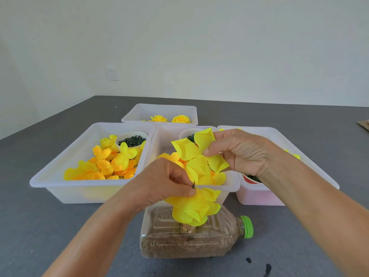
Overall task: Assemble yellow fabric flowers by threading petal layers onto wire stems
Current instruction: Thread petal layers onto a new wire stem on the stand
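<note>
Four white trays (60, 182) on the grey table (299, 120); two paper cups (130, 139) of dark stems plainly seen; one sand-filled bottle (191, 234) lying at six o'clock. Left hand (163, 182) pinches a wire stem (193, 184) carrying stacked petals (195, 208); right hand (241, 150) pinches a loose petal layer (197, 150) at twelve o'clock of it; bare table along the near edge, both sides.

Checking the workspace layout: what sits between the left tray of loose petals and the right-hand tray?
In the head view, a middle tray with petals and a cup sits between the left tray and the right-hand tray.
</note>
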`<action>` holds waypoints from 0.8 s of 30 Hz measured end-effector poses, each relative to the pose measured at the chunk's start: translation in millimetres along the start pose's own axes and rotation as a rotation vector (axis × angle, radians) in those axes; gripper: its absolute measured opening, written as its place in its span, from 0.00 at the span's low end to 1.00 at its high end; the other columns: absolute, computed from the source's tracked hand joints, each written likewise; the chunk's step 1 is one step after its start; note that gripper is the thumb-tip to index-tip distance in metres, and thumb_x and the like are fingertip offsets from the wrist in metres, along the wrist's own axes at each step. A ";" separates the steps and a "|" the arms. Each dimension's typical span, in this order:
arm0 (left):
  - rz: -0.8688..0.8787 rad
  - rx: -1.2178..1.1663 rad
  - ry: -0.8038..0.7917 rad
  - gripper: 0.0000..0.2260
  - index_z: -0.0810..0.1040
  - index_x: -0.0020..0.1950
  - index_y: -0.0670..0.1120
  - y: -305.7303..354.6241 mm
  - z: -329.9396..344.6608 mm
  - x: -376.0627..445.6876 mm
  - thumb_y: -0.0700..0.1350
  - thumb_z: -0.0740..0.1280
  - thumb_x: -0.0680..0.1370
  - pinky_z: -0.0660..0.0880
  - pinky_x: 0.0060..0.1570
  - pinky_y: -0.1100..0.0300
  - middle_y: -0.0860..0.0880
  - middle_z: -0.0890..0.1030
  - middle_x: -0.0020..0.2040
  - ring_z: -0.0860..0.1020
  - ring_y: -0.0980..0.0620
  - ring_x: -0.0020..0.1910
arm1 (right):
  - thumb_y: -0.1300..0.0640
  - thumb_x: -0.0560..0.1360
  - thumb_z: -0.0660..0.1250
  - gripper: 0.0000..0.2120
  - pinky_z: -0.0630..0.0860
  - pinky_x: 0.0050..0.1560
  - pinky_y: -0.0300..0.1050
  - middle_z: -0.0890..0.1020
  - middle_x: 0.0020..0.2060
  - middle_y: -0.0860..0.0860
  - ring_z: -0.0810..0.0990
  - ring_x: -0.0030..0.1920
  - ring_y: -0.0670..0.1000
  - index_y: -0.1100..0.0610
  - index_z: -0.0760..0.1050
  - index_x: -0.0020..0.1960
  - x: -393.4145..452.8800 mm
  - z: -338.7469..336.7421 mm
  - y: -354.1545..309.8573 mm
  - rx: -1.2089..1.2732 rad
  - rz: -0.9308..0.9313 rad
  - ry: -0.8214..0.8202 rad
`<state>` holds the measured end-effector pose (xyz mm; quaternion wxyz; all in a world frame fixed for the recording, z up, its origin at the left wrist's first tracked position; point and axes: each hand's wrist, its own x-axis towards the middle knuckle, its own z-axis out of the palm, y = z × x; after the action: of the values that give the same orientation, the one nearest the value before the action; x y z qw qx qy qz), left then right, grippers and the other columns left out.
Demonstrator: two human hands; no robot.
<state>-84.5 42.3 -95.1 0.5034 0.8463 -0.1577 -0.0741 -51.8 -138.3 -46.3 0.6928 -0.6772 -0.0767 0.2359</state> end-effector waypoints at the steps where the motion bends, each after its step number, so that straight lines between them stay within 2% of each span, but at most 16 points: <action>1: -0.004 -0.010 -0.008 0.09 0.84 0.32 0.51 -0.4 0.0 0.1 0.38 0.76 0.67 0.74 0.41 0.67 0.50 0.83 0.34 0.79 0.59 0.37 | 0.74 0.70 0.62 0.14 0.77 0.51 0.52 0.79 0.47 0.61 0.79 0.43 0.58 0.67 0.77 0.54 1.3 -0.7 -0.4 -0.033 0.008 -0.005; 5: -0.033 -0.018 -0.016 0.03 0.85 0.38 0.45 -0.3 -0.4 -0.7 0.38 0.76 0.67 0.72 0.41 0.73 0.45 0.85 0.41 0.78 0.62 0.41 | 0.73 0.70 0.63 0.10 0.79 0.42 0.48 0.80 0.41 0.58 0.80 0.37 0.54 0.61 0.78 0.45 4.3 -2.6 -3.7 -0.156 0.015 -0.067; 6: -0.032 -0.014 -0.013 0.03 0.85 0.38 0.45 -0.3 -0.4 -0.9 0.38 0.76 0.67 0.73 0.43 0.72 0.44 0.85 0.42 0.78 0.61 0.42 | 0.73 0.71 0.63 0.10 0.79 0.41 0.46 0.80 0.41 0.58 0.80 0.37 0.53 0.61 0.78 0.45 4.9 -3.2 -4.8 -0.182 0.011 -0.082; 10: -0.024 -0.035 0.010 0.06 0.84 0.43 0.40 -0.6 -0.5 -0.3 0.36 0.75 0.67 0.77 0.50 0.53 0.40 0.84 0.43 0.81 0.48 0.45 | 0.72 0.71 0.63 0.12 0.77 0.39 0.43 0.80 0.38 0.55 0.78 0.36 0.51 0.58 0.79 0.45 8.0 -4.9 -8.1 -0.290 -0.012 -0.133; 14: -0.012 -0.045 0.011 0.07 0.83 0.44 0.37 0.4 -0.4 -1.2 0.34 0.75 0.67 0.77 0.50 0.51 0.39 0.84 0.43 0.81 0.47 0.44 | 0.73 0.70 0.64 0.12 0.77 0.46 0.49 0.82 0.40 0.56 0.80 0.38 0.54 0.60 0.79 0.47 11.2 -5.8 -10.2 -0.318 -0.008 -0.175; 16: -0.017 -0.069 0.017 0.07 0.83 0.43 0.36 0.8 -0.1 -1.5 0.34 0.75 0.67 0.77 0.51 0.49 0.38 0.83 0.43 0.81 0.45 0.45 | 0.73 0.69 0.65 0.12 0.77 0.45 0.49 0.82 0.40 0.56 0.81 0.37 0.54 0.61 0.79 0.47 12.1 -5.8 -11.1 -0.332 0.001 -0.187; 20: -0.033 -0.064 0.003 0.05 0.84 0.41 0.41 1.9 -0.6 -2.1 0.36 0.75 0.67 0.76 0.55 0.49 0.41 0.84 0.43 0.82 0.45 0.47 | 0.74 0.69 0.65 0.11 0.80 0.39 0.47 0.83 0.36 0.55 0.81 0.33 0.52 0.60 0.79 0.43 12.2 -5.7 -13.9 -0.352 0.003 -0.197; 24: -0.042 -0.081 -0.010 0.13 0.84 0.47 0.40 4.8 -3.9 -3.7 0.39 0.78 0.65 0.73 0.59 0.43 0.39 0.83 0.49 0.80 0.40 0.54 | 0.74 0.70 0.64 0.11 0.80 0.40 0.46 0.82 0.38 0.57 0.82 0.35 0.53 0.63 0.78 0.46 12.6 -6.0 -16.1 -0.358 0.012 -0.213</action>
<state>-87.8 44.7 -89.1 0.5348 0.8280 -0.1391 -0.0952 -34.7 -137.9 -33.8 0.5479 -0.7611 -0.1863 0.2930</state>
